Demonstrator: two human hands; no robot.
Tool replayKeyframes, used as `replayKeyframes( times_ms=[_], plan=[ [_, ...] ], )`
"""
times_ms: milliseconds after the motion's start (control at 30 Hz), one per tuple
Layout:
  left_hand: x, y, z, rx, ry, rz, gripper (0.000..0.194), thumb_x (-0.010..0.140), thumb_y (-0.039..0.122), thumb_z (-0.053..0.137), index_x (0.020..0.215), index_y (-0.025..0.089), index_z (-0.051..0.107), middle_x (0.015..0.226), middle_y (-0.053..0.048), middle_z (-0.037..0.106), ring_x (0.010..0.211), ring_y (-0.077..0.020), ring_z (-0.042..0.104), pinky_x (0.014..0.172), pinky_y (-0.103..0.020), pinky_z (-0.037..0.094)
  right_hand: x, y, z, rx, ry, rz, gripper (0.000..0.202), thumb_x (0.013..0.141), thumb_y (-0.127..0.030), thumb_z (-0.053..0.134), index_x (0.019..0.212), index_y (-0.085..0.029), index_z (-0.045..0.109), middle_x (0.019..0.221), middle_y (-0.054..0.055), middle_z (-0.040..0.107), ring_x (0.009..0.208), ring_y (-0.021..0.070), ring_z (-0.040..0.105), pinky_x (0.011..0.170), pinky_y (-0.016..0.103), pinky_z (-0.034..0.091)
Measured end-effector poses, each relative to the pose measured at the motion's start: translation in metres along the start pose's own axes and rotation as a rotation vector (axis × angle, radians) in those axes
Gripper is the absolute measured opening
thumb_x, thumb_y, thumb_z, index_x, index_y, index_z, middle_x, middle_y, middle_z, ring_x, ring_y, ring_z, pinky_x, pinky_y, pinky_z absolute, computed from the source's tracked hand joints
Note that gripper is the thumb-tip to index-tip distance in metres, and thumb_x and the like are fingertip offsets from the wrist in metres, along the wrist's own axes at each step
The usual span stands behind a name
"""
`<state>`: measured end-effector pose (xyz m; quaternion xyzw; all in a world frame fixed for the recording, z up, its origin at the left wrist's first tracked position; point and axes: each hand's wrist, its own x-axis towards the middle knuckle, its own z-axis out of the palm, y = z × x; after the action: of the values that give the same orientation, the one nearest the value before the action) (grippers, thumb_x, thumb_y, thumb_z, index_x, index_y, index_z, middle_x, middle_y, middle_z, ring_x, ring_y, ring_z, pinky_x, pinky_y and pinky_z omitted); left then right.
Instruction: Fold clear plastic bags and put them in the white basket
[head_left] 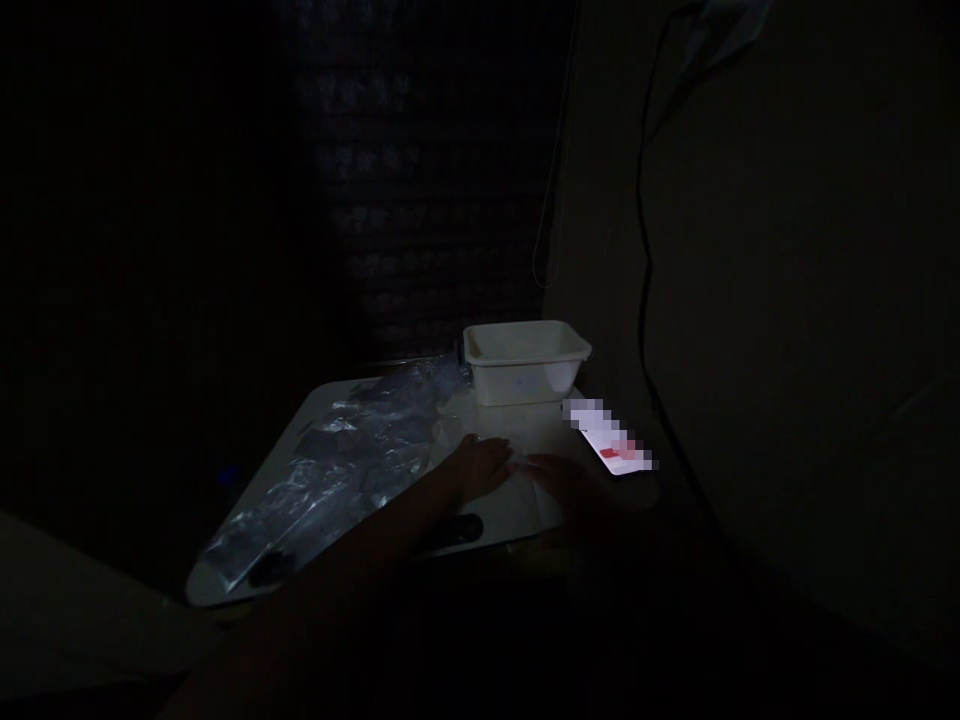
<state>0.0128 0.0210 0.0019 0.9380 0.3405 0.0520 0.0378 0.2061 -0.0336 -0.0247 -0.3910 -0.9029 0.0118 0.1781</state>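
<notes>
Film (pixel 517 459), thin and pale, appears to lie between your left hand (pixel 480 470) and your right hand (pixel 561 482), over the near middle of the white table (pixel 311 408). Your fingertips come close together there, but in this dark I cannot tell whether either hand is clamped on it. The step in hand looks like working at this one piece, perhaps parting or smoothing it. Clear plastic (pixel 341 460) spreads loosely over the table's left side, beyond your left forearm (pixel 390 535), while a white tub (pixel 517 382) stands upright at the far side and a lit phone (pixel 611 442) lies to the right. As I judge it, the next move calls for a light, sure pinch from both hands, and care that the film doesn't slip or cling.
</notes>
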Motion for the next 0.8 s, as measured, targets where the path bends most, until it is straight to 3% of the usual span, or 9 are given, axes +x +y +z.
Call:
replayKeyframes(
  times_ms=[167, 300, 500, 600, 700, 800],
  plan=[
    [0.000, -0.001, 0.001, -0.023, -0.003, -0.009, 0.038, 0.080, 0.034, 0.024, 0.107, 0.017, 0.044, 0.117, -0.012, 0.043, 0.109, -0.0195, 0.035, 0.085, -0.040, 0.025, 0.002, -0.008, -0.007, 0.017, -0.025, -0.061, 0.078, 0.062, -0.057, 0.044, 0.125, -0.017, 0.022, 0.122, 0.013, 0.035, 0.110, 0.0255, 0.030, 0.089, 0.039, 0.024],
    [0.001, 0.000, 0.001, -0.060, 0.001, -0.032, 0.038, 0.081, 0.033, 0.024, 0.109, 0.016, 0.043, 0.117, -0.011, 0.043, 0.109, -0.0196, 0.035, 0.085, -0.039, 0.027, 0.003, -0.005, -0.004, 0.082, 0.001, 0.009, 0.077, 0.060, -0.057, 0.046, 0.122, -0.016, 0.027, 0.122, 0.013, 0.035, 0.110, 0.0255, 0.031, 0.089, 0.040, 0.027],
    [0.001, -0.008, -0.005, -0.101, 0.132, -0.072, 0.036, 0.080, 0.029, 0.026, 0.107, 0.016, 0.045, 0.113, -0.007, 0.047, 0.105, -0.0149, 0.040, 0.085, -0.027, 0.031, 0.016, 0.004, -0.001, 0.106, 0.078, 0.218, 0.041, 0.075, -0.037, 0.035, 0.112, -0.020, 0.040, 0.113, 0.009, 0.047, 0.104, 0.0188, 0.041, 0.084, 0.035, 0.035],
    [-0.007, -0.017, -0.017, -0.007, 0.144, -0.152, 0.032, 0.078, 0.024, 0.028, 0.094, 0.014, 0.053, 0.097, -0.009, 0.056, 0.089, -0.0154, 0.050, 0.077, -0.025, 0.036, 0.028, 0.003, -0.001, -0.031, 0.055, 0.168, 0.038, 0.076, -0.030, 0.033, 0.111, -0.017, 0.042, 0.118, 0.009, 0.043, 0.110, 0.0193, 0.035, 0.089, 0.039, 0.028],
    [-0.019, -0.025, -0.030, 0.125, 0.068, -0.271, 0.032, 0.077, 0.028, 0.029, 0.077, 0.013, 0.058, 0.079, -0.010, 0.059, 0.073, -0.0167, 0.055, 0.066, -0.026, 0.039, 0.038, -0.002, 0.003, -0.132, 0.014, 0.155, 0.039, 0.077, -0.029, 0.031, 0.114, -0.018, 0.039, 0.122, 0.009, 0.037, 0.114, 0.0204, 0.029, 0.090, 0.045, 0.021],
    [-0.029, -0.028, -0.041, 0.214, -0.011, -0.418, 0.037, 0.076, 0.034, 0.030, 0.073, 0.013, 0.059, 0.075, -0.010, 0.060, 0.070, -0.0187, 0.056, 0.061, -0.026, 0.040, 0.044, -0.005, 0.011, -0.185, -0.011, 0.145, 0.040, 0.078, -0.033, 0.029, 0.115, -0.019, 0.037, 0.124, 0.008, 0.035, 0.115, 0.0206, 0.027, 0.089, 0.048, 0.018]
  ],
)
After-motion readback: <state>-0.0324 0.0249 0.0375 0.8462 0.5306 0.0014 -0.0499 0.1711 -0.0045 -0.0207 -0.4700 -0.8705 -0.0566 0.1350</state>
